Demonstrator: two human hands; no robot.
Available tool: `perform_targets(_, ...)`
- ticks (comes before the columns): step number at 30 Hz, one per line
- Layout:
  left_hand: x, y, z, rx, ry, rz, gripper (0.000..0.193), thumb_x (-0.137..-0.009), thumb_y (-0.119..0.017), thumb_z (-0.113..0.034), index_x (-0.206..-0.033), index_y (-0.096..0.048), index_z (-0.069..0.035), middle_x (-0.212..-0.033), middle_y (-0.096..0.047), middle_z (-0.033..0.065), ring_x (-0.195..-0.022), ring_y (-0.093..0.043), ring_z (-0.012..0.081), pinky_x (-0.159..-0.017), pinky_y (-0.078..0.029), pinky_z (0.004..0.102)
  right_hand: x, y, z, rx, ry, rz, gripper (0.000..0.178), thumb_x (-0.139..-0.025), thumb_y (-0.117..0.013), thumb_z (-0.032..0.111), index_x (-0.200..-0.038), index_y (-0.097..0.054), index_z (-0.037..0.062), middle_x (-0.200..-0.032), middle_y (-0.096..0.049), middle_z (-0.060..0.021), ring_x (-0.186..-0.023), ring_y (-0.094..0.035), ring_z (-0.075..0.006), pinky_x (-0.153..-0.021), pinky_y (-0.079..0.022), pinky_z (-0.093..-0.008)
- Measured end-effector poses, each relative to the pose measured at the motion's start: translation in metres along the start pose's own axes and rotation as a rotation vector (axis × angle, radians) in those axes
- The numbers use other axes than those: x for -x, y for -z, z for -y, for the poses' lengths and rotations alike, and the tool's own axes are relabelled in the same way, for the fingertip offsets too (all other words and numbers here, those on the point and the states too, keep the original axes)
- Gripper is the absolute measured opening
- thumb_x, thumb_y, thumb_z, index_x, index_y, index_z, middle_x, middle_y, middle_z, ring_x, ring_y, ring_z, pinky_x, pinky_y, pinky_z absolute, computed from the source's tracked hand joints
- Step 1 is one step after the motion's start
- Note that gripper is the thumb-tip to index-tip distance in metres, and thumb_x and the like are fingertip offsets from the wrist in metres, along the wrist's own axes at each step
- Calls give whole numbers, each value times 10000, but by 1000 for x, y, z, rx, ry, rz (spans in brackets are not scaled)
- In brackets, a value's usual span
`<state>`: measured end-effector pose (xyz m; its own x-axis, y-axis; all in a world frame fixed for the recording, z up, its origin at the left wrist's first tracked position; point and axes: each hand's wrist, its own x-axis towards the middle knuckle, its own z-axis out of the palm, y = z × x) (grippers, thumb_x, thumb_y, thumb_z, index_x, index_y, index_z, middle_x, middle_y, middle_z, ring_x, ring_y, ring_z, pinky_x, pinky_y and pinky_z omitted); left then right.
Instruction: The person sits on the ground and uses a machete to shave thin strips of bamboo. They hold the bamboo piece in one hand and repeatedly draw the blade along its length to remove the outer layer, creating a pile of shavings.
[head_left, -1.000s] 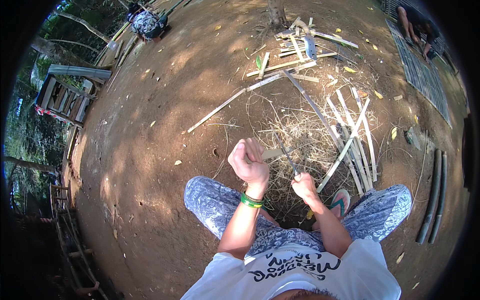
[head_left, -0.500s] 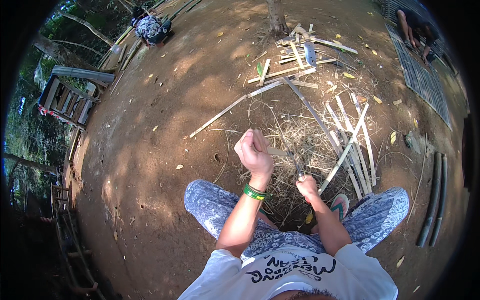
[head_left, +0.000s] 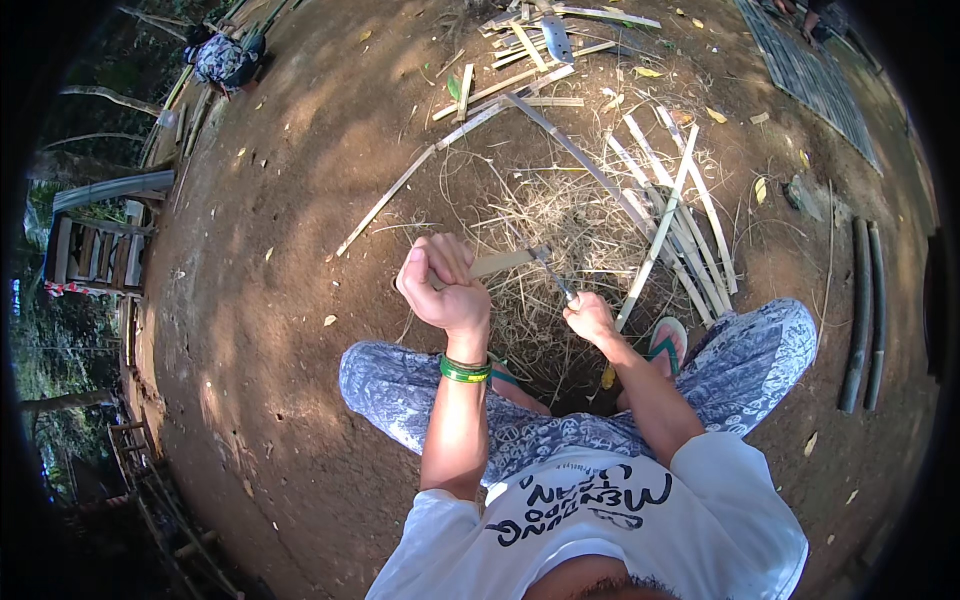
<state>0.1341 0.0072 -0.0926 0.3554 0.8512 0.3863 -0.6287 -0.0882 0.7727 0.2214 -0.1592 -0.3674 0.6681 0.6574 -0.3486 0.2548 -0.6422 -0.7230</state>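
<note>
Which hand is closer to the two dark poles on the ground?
Right. The right hand, gripping a knife, is to the left of the dark poles; the left hand, holding a bamboo strip, is even farther left.

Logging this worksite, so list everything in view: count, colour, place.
held strip: one, tan, centre
knife: one, dark, centre
shavings: uncountable, beige, ground ahead
loose strips: many, pale, ahead and right
broad blade: one, grey, among loose strips
poles: two, dark, far right
slatted panel: one, grey, upper right
shelter: one, brown, left
leaves: several, yellow, scattered
other people: two, mixed clothing, upper corners
sandals: two, green straps, worn
left hand: one, bare, gripping held strip
right hand: one, bare, gripping knife
</note>
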Motion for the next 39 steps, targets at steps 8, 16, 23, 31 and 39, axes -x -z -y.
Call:
perform_targets(8,-5,6,-41,110,-78,-115,433,-957,-422,-304,-560,-327,-161,-457,-295,-23,-418,-283,100,-434,-255,271,7,18,28,-290,-201,45,254,-864,-702,241,-761,-619,25,-640,-633,-132,-526,-613,-257,-515,-494,-385)
perform_targets(16,58,-8,-121,252,-163,-131,459,-950,-421,-358,-549,-363,-142,-475,-350,5,-512,-355,131,-564,-334,292,6,81,159,-1327,-161,37,414,-885,-751,417,-940,-619,29,-746,-653,-87,-439,-494,-96,-396,-409,-241)
perform_targets(23,93,59,-153,21,375,645,452,-832,-689,-330,-1156,-621,-22,-1604,-159,282,-1525,-98,402,-1212,-68,565,-32,155,185,-1246,18,-141,210,-821,-780,119,-896,-593,58,-694,-579,-20,-468,-492,-90,-417,-417,-248)
perform_targets(31,26,34,-118,-694,802,667,726,-1024,-552,-375,-1558,-222,-10,-1365,-520,200,-1267,-506,261,-1069,-394,384,-12,195,225,-993,325,-190,221,-806,-793,88,-865,-590,23,-679,-603,-35,-440,-503,-74,-385,-402,-249)
perform_targets(39,25,-13,-48,-526,649,490,339,-1069,-487,-306,-1311,-527,-73,-703,-427,-83,-541,-360,13,-466,-294,180,17,233,236,-494,517,-337,328,-886,-728,344,-871,-640,29,-574,-586,-20,-464,-489,-110,-481,-396,-296)
